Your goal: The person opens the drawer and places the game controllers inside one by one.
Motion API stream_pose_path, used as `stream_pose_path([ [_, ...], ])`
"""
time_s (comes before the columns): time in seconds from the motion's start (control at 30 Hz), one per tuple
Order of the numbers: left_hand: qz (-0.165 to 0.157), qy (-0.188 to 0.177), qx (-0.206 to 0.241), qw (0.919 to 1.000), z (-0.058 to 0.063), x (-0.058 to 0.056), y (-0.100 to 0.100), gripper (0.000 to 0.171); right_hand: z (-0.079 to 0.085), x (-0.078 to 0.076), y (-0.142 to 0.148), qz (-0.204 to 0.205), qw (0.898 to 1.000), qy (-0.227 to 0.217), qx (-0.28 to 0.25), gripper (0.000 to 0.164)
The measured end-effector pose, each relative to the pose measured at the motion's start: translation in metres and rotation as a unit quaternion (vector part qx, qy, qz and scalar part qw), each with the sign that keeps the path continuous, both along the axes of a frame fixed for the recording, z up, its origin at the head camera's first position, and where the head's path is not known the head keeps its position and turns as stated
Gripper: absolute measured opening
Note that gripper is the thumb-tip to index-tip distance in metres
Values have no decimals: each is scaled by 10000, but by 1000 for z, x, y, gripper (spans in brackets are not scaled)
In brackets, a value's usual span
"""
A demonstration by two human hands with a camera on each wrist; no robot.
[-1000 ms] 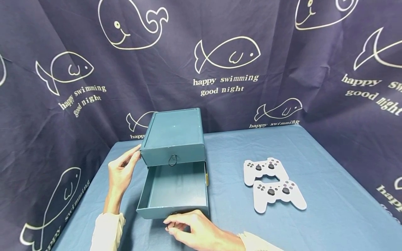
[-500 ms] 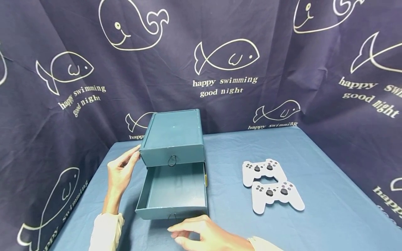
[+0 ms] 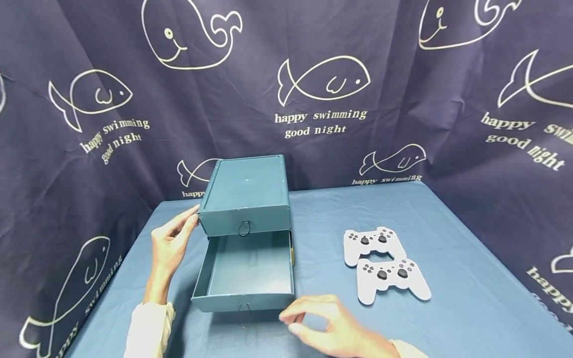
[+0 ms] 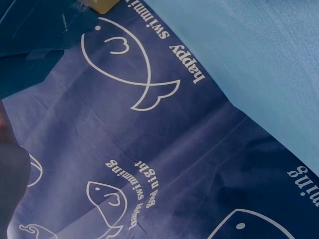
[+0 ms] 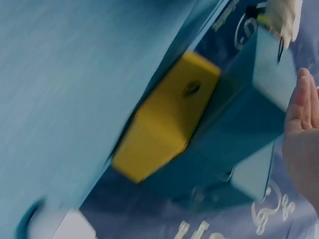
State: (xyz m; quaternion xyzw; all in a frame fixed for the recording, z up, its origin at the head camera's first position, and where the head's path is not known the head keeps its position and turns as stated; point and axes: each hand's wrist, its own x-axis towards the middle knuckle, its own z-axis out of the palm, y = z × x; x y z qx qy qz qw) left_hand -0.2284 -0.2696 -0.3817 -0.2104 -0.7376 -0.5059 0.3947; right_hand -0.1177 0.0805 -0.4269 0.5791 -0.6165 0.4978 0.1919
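Note:
A teal two-drawer cabinet (image 3: 246, 184) stands on the blue cloth, left of centre in the head view. Its lower drawer (image 3: 250, 271) is pulled well out, with nothing visible inside; the upper drawer (image 3: 245, 220) is closed. A thin wire loop hangs from each drawer front. My left hand (image 3: 167, 248) touches the cabinet's left side near the upper front corner, fingers and thumb extended. Only a sliver of it shows in the left wrist view. My right hand (image 3: 331, 323), fingers loosely bent and holding nothing, is just right of the lower drawer's front corner.
Two white game controllers lie on the right, the front one (image 3: 391, 278) overlapping the rear one (image 3: 373, 243). A yellow part (image 5: 164, 119) is on the cabinet's right side. Dark blue fabric (image 3: 322, 149) with fish drawings hangs behind and at both sides.
My right hand has let go of the lower drawer's wire loop and moved right, away from the drawer front. The drawer stays out; my left hand keeps its place on the cabinet.

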Motion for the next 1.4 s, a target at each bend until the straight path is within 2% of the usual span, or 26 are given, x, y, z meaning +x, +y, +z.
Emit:
stream_pose_path([
  [0.1, 32, -26, -35, 10000, 1, 1, 0, 31, 5, -7, 16, -283, 9992, 78, -287, 26],
  [0.2, 37, -51, -22, 10000, 2, 2, 1, 31, 5, -16, 37, -627, 9970, -38, -458, 37],
  [0.27, 27, -75, -4, 10000, 3, 2, 1, 30, 2, -24, 52, -951, 9941, -127, -515, 43],
  [0.4, 36, -120, 12, 9999, 4, 3, 1, 30, -4, -37, 87, -1632, 9844, -395, -519, 43],
  [0.57, 32, -124, 25, 9999, 3, 2, 1, 30, -6, -50, 128, -2312, 9681, -743, -621, 37],
  [0.7, 7, -88, 39, 10000, 3, 1, 1, 30, -5, -56, 157, -2781, 9511, -1198, -608, 35],
  [1.0, 3, -129, 67, 9999, 4, 2, 2, 30, -7, -67, 207, -3938, 9020, -1772, -57, 33],
  [1.23, 24, -182, 69, 9998, 6, 3, 2, 30, -10, -81, 225, -4162, 8842, -2067, 462, 41],
  [1.4, 33, -193, 81, 9998, 6, 3, 2, 30, -13, -91, 233, -3993, 8747, -2533, 1066, 51],
])
